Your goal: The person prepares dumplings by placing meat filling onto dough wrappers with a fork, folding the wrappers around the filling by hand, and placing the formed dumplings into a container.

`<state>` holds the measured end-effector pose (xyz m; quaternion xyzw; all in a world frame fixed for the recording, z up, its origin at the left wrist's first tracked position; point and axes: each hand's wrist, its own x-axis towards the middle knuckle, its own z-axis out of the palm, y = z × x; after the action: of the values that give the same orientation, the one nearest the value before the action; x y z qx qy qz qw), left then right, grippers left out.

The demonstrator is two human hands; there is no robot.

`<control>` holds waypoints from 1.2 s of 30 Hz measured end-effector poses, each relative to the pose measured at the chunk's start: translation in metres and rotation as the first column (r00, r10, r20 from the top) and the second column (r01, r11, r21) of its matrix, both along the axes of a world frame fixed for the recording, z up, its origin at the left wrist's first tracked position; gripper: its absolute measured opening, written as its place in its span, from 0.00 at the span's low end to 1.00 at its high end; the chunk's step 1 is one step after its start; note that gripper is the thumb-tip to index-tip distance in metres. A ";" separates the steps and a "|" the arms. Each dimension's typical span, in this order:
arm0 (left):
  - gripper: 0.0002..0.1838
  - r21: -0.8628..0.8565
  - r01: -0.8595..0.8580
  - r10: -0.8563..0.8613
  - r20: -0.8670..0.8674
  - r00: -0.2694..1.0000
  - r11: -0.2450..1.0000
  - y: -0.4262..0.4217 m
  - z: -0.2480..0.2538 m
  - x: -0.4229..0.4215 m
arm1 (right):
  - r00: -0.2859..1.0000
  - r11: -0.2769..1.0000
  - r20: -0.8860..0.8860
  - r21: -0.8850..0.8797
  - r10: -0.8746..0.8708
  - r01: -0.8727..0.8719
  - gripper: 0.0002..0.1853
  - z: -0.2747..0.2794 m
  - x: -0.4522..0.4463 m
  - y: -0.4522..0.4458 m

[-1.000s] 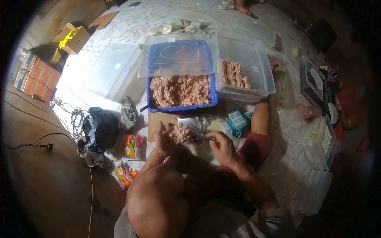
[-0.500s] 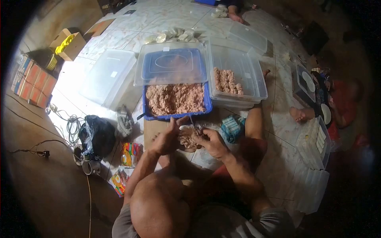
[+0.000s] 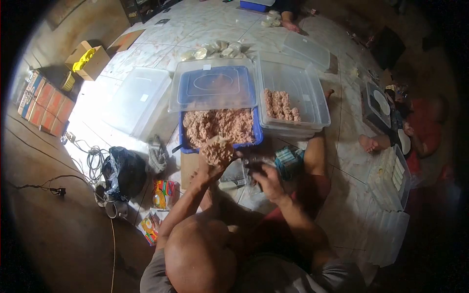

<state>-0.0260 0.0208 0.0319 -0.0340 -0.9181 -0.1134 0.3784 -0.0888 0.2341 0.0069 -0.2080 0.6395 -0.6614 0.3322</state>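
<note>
My left hand [image 3: 211, 168] holds up a lump of pinkish, minced-looking mixture [image 3: 217, 149] at the front rim of a blue tub [image 3: 259, 139]. More of the same mixture [image 3: 229, 122] fills the tub, and a clear lid [image 3: 176, 97] covers its far half. Apart from the lump, my right hand [image 3: 268, 184] is lower and to the right, its fingers bent and blurred beside crumpled clear plastic [image 3: 251, 171]. Whether it grips that plastic I cannot make out. Between the hands, a small greyish flat thing [image 3: 233, 173] shows partly.
Right of the tub, stacked clear boxes [image 3: 320, 119] hold rows of shaped portions [image 3: 281, 107]. A teal packet [image 3: 288, 160] lies near my knee. Leftward are a black plastic bag [image 3: 124, 168], colourful packets [image 3: 165, 194], a mug [image 3: 116, 209] and cables. Another person [image 3: 422, 127] sits at right.
Both hands were together around the lump. Now the left hand has raised it toward the tub, and the right hand has come away, down and to the right.
</note>
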 end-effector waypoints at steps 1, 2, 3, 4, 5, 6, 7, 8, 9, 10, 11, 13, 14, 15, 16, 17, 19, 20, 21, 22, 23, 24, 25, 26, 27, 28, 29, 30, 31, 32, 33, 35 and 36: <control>0.12 0.338 0.045 -0.059 0.030 0.998 0.940 0.005 0.007 0.001 | 0.998 0.999 0.055 -0.042 0.012 -0.010 0.13 -0.007 0.005 0.001; 0.14 0.636 0.073 -0.127 0.040 0.991 0.768 0.009 0.012 0.002 | 0.994 0.996 0.109 -0.084 0.026 -0.017 0.13 -0.015 0.008 0.001; 0.16 0.649 0.090 -0.135 0.020 0.991 0.756 0.008 0.002 -0.002 | 0.999 0.998 0.047 -0.059 -0.001 0.004 0.11 -0.011 0.009 0.000; 0.17 0.661 0.107 -0.143 0.000 0.990 0.743 0.007 -0.003 -0.006 | 0.999 0.998 0.042 -0.066 -0.006 0.009 0.11 -0.016 0.008 -0.003; 0.20 0.515 0.102 -0.133 0.024 0.991 0.851 0.003 -0.008 -0.007 | 0.912 0.995 -0.399 -0.075 -0.094 0.069 0.10 -0.024 0.006 -0.005; 0.24 0.356 0.094 -0.118 0.046 0.992 0.930 0.002 -0.009 -0.008 | 0.636 0.987 -0.755 -0.104 -0.158 0.123 0.09 -0.030 0.006 -0.007; 0.28 0.642 0.098 -0.154 0.033 0.987 0.760 0.009 -0.016 -0.007 | 0.606 0.988 -0.789 -0.009 -0.100 0.151 0.07 -0.006 0.002 -0.011; 0.28 0.642 0.099 -0.158 0.035 0.987 0.761 0.010 -0.023 -0.006 | 0.607 0.988 -0.788 -0.010 -0.103 0.155 0.07 0.006 -0.003 -0.010; 0.28 0.735 -0.008 -0.079 0.083 0.993 0.678 0.013 -0.012 -0.005 | 0.628 0.981 -0.774 0.048 -0.083 0.189 0.08 0.014 -0.009 -0.008; 0.28 0.811 -0.116 -0.003 0.144 0.990 0.573 0.015 -0.006 -0.003 | 0.650 0.970 -0.757 0.109 -0.061 0.217 0.09 0.016 -0.013 -0.004; 0.25 0.709 -0.030 0.015 0.028 1.000 0.705 0.009 -0.012 -0.005 | 0.620 0.956 -0.777 0.087 -0.112 0.281 0.11 0.003 -0.017 -0.002; 0.24 0.830 0.009 -0.148 0.089 0.985 0.558 -0.004 -0.004 -0.002 | 0.839 0.980 -0.532 0.073 -0.117 0.183 0.12 -0.018 -0.015 0.003; 0.23 0.921 0.020 -0.316 0.113 0.942 0.390 -0.006 0.002 0.002 | 0.968 0.995 -0.233 0.024 -0.090 0.098 0.13 -0.027 -0.010 0.009; 0.21 0.912 0.035 -0.276 0.086 0.957 0.408 0.001 0.016 0.003 | 0.995 0.997 -0.102 0.077 -0.023 0.031 0.15 -0.027 -0.002 0.012; 0.21 0.914 0.033 -0.275 0.087 0.957 0.405 0.002 0.024 0.005 | 0.995 0.997 0.084 0.047 0.062 -0.066 0.17 -0.019 0.005 0.014; 0.21 0.898 -0.009 -0.259 0.137 0.956 0.441 0.002 0.030 0.006 | 0.979 0.995 0.176 -0.006 0.099 -0.099 0.16 -0.019 0.011 0.014; 0.22 0.947 0.011 -0.315 0.096 0.944 0.322 0.001 0.033 0.005 | 0.956 0.990 0.259 -0.066 0.139 -0.126 0.16 -0.020 0.019 0.010; 0.22 0.946 0.012 -0.315 0.096 0.944 0.323 0.003 0.032 0.005 | 0.946 0.988 0.294 -0.114 0.135 -0.105 0.16 -0.023 0.022 0.007; 0.21 0.908 0.073 -0.288 0.054 0.956 0.413 0.003 0.029 0.003 | 0.936 0.983 0.326 -0.162 0.132 -0.082 0.16 -0.025 0.024 0.002; 0.21 0.858 0.127 -0.265 0.012 0.964 0.498 0.004 0.024 0.003 | 0.937 0.983 0.325 -0.163 0.131 -0.081 0.16 -0.028 0.026 -0.004; 0.23 0.908 0.128 -0.357 0.025 0.934 0.398 0.001 -0.002 0.002 | 0.997 0.994 -0.073 -0.101 0.032 -0.039 0.17 -0.032 0.030 -0.011; 0.23 0.909 0.127 -0.355 0.024 0.935 0.396 0.000 -0.020 0.004 | 0.884 0.998 -0.464 -0.060 -0.048 0.022 0.18 -0.033 0.031 -0.014; 0.24 0.861 0.073 -0.321 0.108 0.941 0.504 -0.002 -0.029 0.005 | 0.884 0.998 -0.466 -0.060 -0.046 0.020 0.18 -0.030 0.029 -0.013; 0.25 0.797 0.020 -0.279 0.187 0.942 0.603 -0.004 -0.038 0.005 | 0.857 0.996 -0.511 0.002 -0.073 0.087 0.14 -0.025 0.026 -0.011; 0.25 0.755 0.019 -0.216 0.164 0.962 0.656 0.000 -0.021 0.006 | 0.827 0.986 -0.554 0.062 -0.094 0.154 0.10 -0.018 0.022 -0.008; 0.25 0.756 0.017 -0.215 0.165 0.963 0.655 -0.002 -0.010 0.007 | 0.795 0.968 -0.596 0.118 -0.111 0.223 0.06 -0.008 0.019 -0.006; 0.25 0.812 -0.004 -0.273 0.201 0.941 0.583 -0.004 0.000 0.008 | 0.832 0.965 -0.545 0.153 -0.098 0.214 0.06 0.004 0.015 0.001; 0.25 0.862 -0.035 -0.333 0.232 0.914 0.505 -0.006 0.007 0.010 | 0.850 0.972 -0.511 0.107 -0.127 0.209 0.08 -0.004 0.012 0.004; 0.28 0.973 -0.099 -0.467 0.187 0.864 0.206 -0.008 0.014 0.016 | 0.905 0.976 -0.412 0.133 -0.106 0.175 0.09 -0.008 0.014 0.013; 0.28 0.974 -0.100 -0.467 0.186 0.864 0.203 -0.010 0.012 0.018 | 0.947 0.978 -0.309 0.152 -0.088 0.140 0.10 -0.013 0.015 0.021; 0.29 0.980 -0.064 -0.426 0.140 0.894 0.189 -0.011 0.009 0.018 | 0.947 0.978 -0.310 0.154 -0.088 0.142 0.10 -0.010 0.018 0.023; 0.30 0.872 0.020 -0.394 0.201 0.897 0.489 -0.010 0.038 0.021 | 0.999 0.996 -0.035 0.093 -0.003 0.006 0.11 -0.005 0.025 0.024; 0.30 0.870 0.022 -0.393 0.200 0.898 0.493 -0.013 0.035 0.022 | 0.999 0.996 -0.038 0.089 -0.002 0.006 0.11 -0.010 0.027 0.024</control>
<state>-0.0042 0.0075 0.0671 0.0646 -0.7860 -0.5970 0.1472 -0.0616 0.2586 -0.0031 -0.2043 0.6750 -0.6288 0.3275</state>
